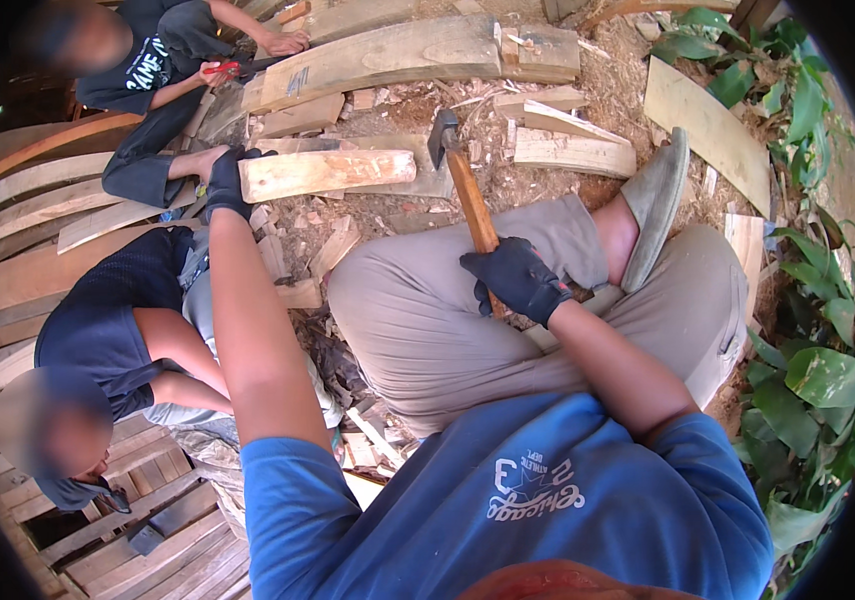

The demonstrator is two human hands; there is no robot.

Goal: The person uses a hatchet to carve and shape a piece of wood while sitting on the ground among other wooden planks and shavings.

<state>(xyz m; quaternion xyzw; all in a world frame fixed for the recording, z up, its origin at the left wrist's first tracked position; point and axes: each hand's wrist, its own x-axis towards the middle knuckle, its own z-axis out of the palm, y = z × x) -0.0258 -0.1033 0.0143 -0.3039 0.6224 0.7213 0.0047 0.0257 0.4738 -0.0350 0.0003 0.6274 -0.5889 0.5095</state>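
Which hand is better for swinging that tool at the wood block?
Probably the right hand: it grips the wooden-handled tool, while the left hand is at the left end of the wood block.

I see 2 co-workers' faces only as blurs; the right hand covers part of the hammer handle.

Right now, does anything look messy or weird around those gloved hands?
Yes, it's messy: wood scraps lie between the left hand, at the end of a pale wood block, and the right hand, gripping a wooden-handled tool. They look untidy because they're scattered at odd angles.
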